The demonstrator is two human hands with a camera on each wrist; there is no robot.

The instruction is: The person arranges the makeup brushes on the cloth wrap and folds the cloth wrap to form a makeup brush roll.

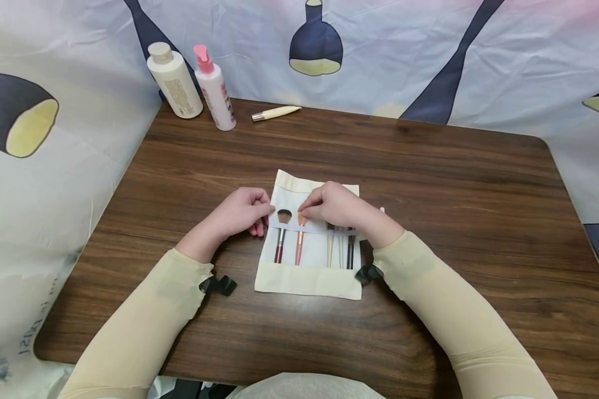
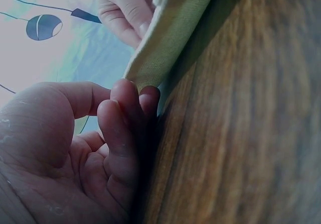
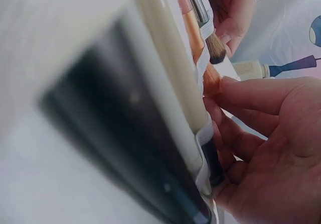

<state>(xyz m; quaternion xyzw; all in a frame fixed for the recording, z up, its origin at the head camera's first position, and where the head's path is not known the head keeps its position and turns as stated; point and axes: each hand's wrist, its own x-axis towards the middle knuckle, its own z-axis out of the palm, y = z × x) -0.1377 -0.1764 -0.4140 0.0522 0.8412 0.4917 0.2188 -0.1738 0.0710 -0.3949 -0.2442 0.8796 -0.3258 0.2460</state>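
A cream fabric brush roll [image 1: 304,284] lies unfolded on the table, its brushes tucked under a white elastic band. My left hand [image 1: 247,211] pinches the roll's left edge between thumb and fingers; the left wrist view shows the cloth edge [image 2: 163,43] at the fingertips. With thumb and fingertips, my right hand [image 1: 336,204] pinches the orange bristle head of a pink-handled makeup brush [image 1: 299,249]. To its left sits a makeup brush with dark bristles and a red handle [image 1: 279,249]. Several slim brushes, one with a black handle [image 1: 350,252], lie at the right, their tops hidden by my right hand.
On the dark wooden table [image 1: 429,177], a white capped bottle [image 1: 177,86] and a pink pump bottle [image 1: 216,97] stand at the back left. A cream pen-shaped object [image 1: 277,113] lies beside them. Patterned fabric [image 1: 379,61] hangs behind the table.
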